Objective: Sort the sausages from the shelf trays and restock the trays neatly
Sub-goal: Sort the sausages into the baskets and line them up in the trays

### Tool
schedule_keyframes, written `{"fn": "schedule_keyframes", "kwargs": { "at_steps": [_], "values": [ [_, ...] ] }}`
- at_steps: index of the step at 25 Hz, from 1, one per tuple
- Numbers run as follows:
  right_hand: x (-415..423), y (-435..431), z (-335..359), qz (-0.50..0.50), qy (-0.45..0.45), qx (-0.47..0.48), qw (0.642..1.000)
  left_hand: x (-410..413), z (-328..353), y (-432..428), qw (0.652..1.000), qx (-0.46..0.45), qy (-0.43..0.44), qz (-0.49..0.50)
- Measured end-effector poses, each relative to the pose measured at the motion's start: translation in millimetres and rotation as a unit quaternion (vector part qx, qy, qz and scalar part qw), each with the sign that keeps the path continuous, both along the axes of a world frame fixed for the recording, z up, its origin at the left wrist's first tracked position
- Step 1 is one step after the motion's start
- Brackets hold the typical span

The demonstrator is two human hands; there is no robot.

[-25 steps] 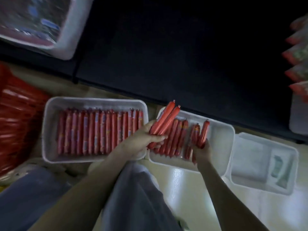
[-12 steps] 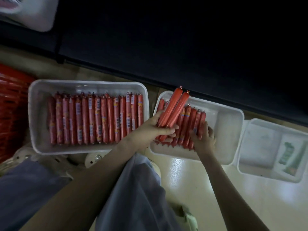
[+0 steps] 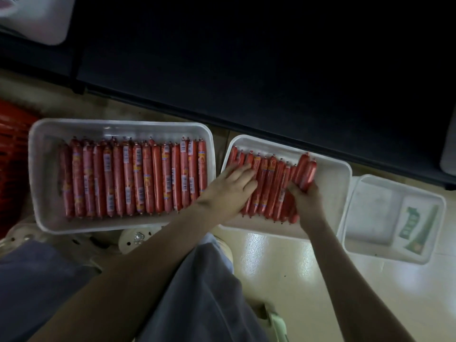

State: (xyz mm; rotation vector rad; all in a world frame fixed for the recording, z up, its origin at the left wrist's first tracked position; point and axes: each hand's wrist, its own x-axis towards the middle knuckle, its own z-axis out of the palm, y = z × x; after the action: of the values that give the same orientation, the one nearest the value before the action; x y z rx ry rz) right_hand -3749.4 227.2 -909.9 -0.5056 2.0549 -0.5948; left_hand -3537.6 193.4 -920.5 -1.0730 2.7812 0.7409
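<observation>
Pale glossy floor [image 3: 283, 280] runs below a dark shelf [image 3: 246, 58], and three white trays lie on it. Left tray [image 3: 118, 124] holds a full, even line of sausages [image 3: 133, 178]. Middle tray [image 3: 338, 188] is part filled: its row [image 3: 269, 188] covers the left half, and the right half is bare. Right tray [image 3: 370, 208] holds only a green-printed slip [image 3: 417, 228].

Step in hand, as judged: restocking the middle tray.

Left hand [image 3: 232, 188] lies flat on the row, fingers straight and slightly spread, steadying it. Right hand [image 3: 306, 201] has its fingers curled round the lower ends of a pair [image 3: 306, 171] at the row's right end. That pair sits tilted and higher than its neighbours.

Next move calls for laying the pair parallel and snug against the row without disturbing it.
</observation>
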Motion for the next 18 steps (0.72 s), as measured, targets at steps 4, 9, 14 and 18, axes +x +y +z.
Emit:
{"fn": "schedule_keyframes", "kwargs": {
  "at_steps": [4, 9, 14, 18],
  "values": [
    [-33.0, 20.3, -31.9, 0.044, 0.116, 0.104, 0.987, 2.3, -13.5, -0.9, 0.984, -0.103, -0.138, -0.037],
    [-25.6, 31.1, -46.0, 0.134, 0.14, 0.076, 0.978, -2.7, -11.5, 2.4, 0.97, -0.14, -0.195, -0.041],
    [-35.3, 43.0, -48.6, 0.278, 0.232, 0.235, 0.902, -2.9, -13.0, 5.0, 0.972, -0.139, -0.185, -0.041],
    [0.9, 29.8, -17.0, 0.292, 0.253, 0.136, 0.912, 4.4, 1.7, 1.2, 0.993, -0.063, -0.102, 0.024]
  ]
}}
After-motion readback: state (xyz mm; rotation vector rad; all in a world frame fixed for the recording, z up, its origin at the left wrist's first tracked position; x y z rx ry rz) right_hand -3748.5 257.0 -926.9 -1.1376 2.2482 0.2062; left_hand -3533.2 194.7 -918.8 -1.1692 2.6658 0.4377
